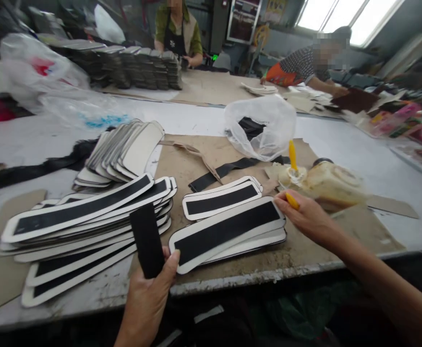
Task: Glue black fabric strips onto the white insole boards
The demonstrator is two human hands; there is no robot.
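My left hand (151, 294) is closed on a short black strip (146, 238) that stands up from it. Its thumb also presses the left end of a curved white piece (225, 236) with a long black band on it. At that piece's right end, my right hand (308, 214) is closed around a yellow-handled tool (292, 200); the tool's working end is hidden. The fingertips are at the piece's upper right corner. More white pieces lie beneath it. Just behind lies a smaller stack of banded pieces (223, 198).
On the left are a tall pile of banded pieces (81, 209) and fanned white pieces (138, 149). Behind my right hand, a second yellow handle (292, 155) stands by a cloudy plastic container (336, 183). A plastic bag (261, 127) holds black material. Two people work at the far table.
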